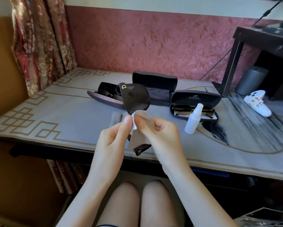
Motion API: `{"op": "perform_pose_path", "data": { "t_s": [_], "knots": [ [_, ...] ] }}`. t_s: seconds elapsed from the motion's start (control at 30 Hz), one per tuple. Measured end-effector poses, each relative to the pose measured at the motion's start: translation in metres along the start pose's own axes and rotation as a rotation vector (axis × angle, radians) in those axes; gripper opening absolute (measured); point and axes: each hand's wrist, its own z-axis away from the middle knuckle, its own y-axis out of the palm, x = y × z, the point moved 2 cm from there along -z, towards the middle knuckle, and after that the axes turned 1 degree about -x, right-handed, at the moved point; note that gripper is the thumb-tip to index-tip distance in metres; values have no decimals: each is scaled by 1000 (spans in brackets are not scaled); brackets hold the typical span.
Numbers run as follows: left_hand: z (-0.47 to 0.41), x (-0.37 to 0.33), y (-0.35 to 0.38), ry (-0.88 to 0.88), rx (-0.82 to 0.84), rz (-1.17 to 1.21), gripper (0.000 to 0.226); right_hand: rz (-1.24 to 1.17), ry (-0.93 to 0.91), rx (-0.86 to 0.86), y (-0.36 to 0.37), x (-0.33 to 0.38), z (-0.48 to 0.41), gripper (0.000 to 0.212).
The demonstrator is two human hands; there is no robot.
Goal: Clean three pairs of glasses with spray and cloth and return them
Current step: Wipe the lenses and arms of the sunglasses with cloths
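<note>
Left grip (114, 136), right grip (162, 130) both pinch soft beige cloth (137, 142) against dark curved sunglasses (140, 99).

The spray bottle (193, 120) apparently blocks the right case (186, 98).

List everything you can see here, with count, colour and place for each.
held sunglasses: 1, dark brown, gold logo, over the table's near edge
cleaning cloth: 1, beige and white, pinched at the lens
glasses cases: 3, open, far side: left brown case, middle black case, right black case
cased sunglasses: 2, dark, left pair and right pair
spray bottle: 1, white, upright before right black case
table mat: 1, grey, tan border
labelled controller: 1, white, far right
cylinder: 1, grey, under black stand
curtain: 1, red floral, left
left hand: pinches cloth
right hand: pinches cloth
</note>
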Motion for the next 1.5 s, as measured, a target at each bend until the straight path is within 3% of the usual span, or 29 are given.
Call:
{"op": "perform_pose_path", "data": {
  "t_s": [0.17,0.37,0.53,0.63,0.93,1.07,1.3,1.5],
  "knots": [
    [-3,0,-4,-19,22,32,36,74,-77,42,1,1,0,67],
    [-3,3,-6,-130,53,199,32,29,-16,216,-11,3,2,34],
    [-6,0,-3,-163,71,296,34,-66,25,284,-20,-1,5,20],
    [-6,-2,0,-170,61,370,33,-127,51,310,-22,-3,7,24],
    [-3,-7,10,-223,15,505,39,-148,58,251,-13,-8,10,40],
    [-1,-8,12,-230,10,465,40,-136,81,176,-10,-3,9,32],
    [-1,-6,14,-204,26,466,37,-243,66,57,-1,2,4,43],
    [-1,-6,11,-194,41,399,36,-191,70,68,1,-1,3,41]
  ]
}}
